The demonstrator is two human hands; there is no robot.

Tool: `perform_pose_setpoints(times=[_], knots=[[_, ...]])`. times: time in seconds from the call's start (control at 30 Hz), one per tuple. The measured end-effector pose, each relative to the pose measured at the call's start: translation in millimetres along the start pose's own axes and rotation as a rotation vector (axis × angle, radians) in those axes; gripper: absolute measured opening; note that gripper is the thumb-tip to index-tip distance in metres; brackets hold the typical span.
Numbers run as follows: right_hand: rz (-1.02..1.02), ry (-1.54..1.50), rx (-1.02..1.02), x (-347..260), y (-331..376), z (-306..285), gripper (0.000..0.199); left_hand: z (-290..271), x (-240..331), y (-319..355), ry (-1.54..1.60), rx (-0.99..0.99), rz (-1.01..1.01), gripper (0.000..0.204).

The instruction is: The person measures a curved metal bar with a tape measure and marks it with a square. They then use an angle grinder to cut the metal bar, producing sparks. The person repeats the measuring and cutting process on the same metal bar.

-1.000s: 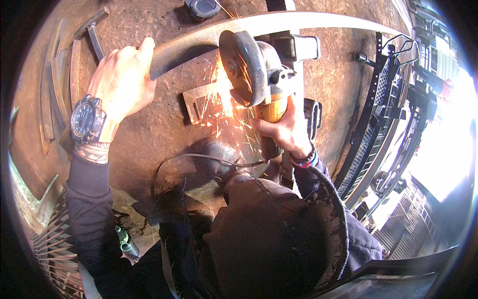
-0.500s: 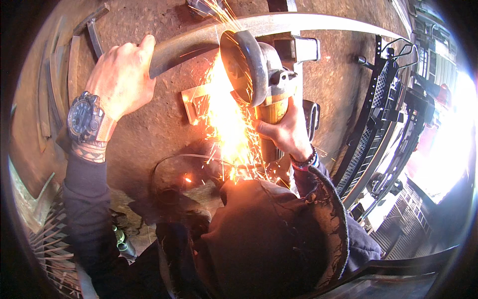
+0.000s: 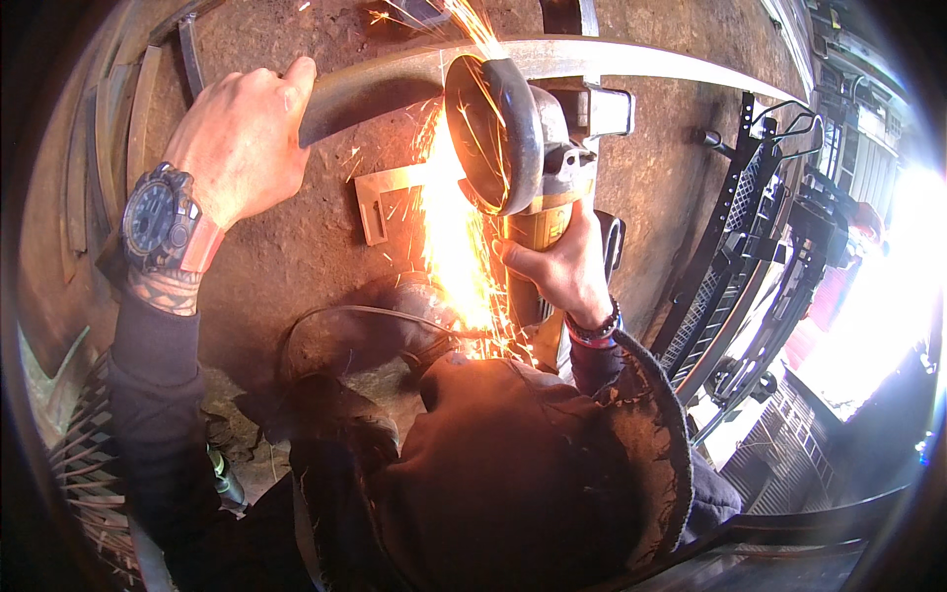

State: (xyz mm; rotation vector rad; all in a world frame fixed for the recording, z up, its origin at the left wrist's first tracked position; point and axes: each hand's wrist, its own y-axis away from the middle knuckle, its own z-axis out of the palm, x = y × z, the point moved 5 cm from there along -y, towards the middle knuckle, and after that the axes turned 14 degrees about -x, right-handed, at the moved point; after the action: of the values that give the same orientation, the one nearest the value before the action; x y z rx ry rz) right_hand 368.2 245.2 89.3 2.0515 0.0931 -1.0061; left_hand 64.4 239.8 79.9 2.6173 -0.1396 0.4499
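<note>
My left hand point(image 3: 242, 143), with a wristwatch point(image 3: 156, 219) above its sleeve, is closed around the left end of a long flat metal bar point(image 3: 641, 61). My right hand point(image 3: 567, 261) grips the yellow body of an angle grinder point(image 3: 538, 229), thumb across it. The grinder's disc point(image 3: 475, 133), under a dark guard, meets the bar near its middle. Bright sparks point(image 3: 456, 252) stream down toward the leather apron point(image 3: 513, 464) on my body, and a few fly off above the bar. The exact contact point is hidden behind the disc and guard.
A small metal square point(image 3: 371, 209) lies on the brown floor beside the sparks. A cable point(image 3: 345, 311) curves near my boot. Metal strips point(image 3: 94, 168) lie at the left. Black metal frames point(image 3: 725, 227) stand at the right, and a green bottle point(image 3: 227, 481) at the lower left.
The whole view has shifted slightly, so the bar sits a little lower in the picture. Both hands keep their holds, and the spark stream looks somewhat narrower.
</note>
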Motion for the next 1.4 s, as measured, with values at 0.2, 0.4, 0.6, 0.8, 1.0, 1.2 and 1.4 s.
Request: perform_pose_setpoints(times=[0.2,0.4,0.6,0.8,1.0,1.2,1.4], knots=[[-0.022,-0.048,0.008,-6.6,-0.3,-1.4,0.063,-1.4,1.3,-0.2,-0.009,-0.014,-0.007,0.036],[-0.012,0.071,0.025,-5.8,-1.6,-4.4,0.062,6.4,-5.8,-2.3,0.019,-0.051,-0.005,0.030],[-0.038,0.058,0.047,-9.9,-2.6,-4.3,0.063,2.4,-1.8,-1.8,-0.017,-0.011,0.006,0.031],[-0.128,0.020,0.061,-4.6,-7.2,-4.8,0.067,2.0,-1.2,-3.1,-0.032,-0.035,-0.001,0.030],[-0.060,0.023,0.058,-11.0,-7.4,-6.4,0.065,3.4,0.3,-3.8,-0.052,-0.032,0.004,0.031],[-0.086,0.020,0.063,-8.4,-10.3,-6.2,0.064,4.7,-1.5,-3.8,-0.059,-0.035,0.004,0.032],[-0.102,0.087,0.065,-13.6,-11.2,-8.1,0.065,5.3,-2.3,-4.0,-0.040,-0.064,-0.015,0.033]])
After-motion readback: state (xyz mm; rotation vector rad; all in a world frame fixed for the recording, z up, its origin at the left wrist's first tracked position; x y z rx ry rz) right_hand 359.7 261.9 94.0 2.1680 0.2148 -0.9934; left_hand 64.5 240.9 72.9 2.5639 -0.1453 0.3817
